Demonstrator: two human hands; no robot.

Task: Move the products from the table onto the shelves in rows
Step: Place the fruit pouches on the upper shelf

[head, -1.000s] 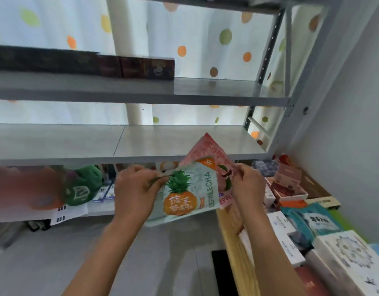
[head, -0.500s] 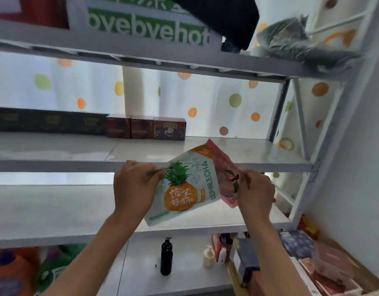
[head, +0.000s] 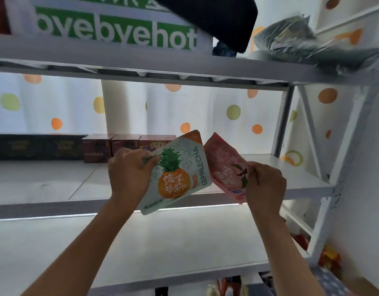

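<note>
Glossy pineapple pouch [head: 180, 174] pinched by left hand [head: 128, 174], pink pouch [head: 225, 167] by right hand [head: 265, 186], both before middle shelf [head: 291, 178]. Risk: limp pouches may topple, breaking the row beside the brown boxes [head: 111, 147].

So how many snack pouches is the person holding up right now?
2. The pineapple pouch is pinched in the left hand, and the pink pouch in the right hand. Both are raised before the middle shelf. Others may be out of view.
</note>
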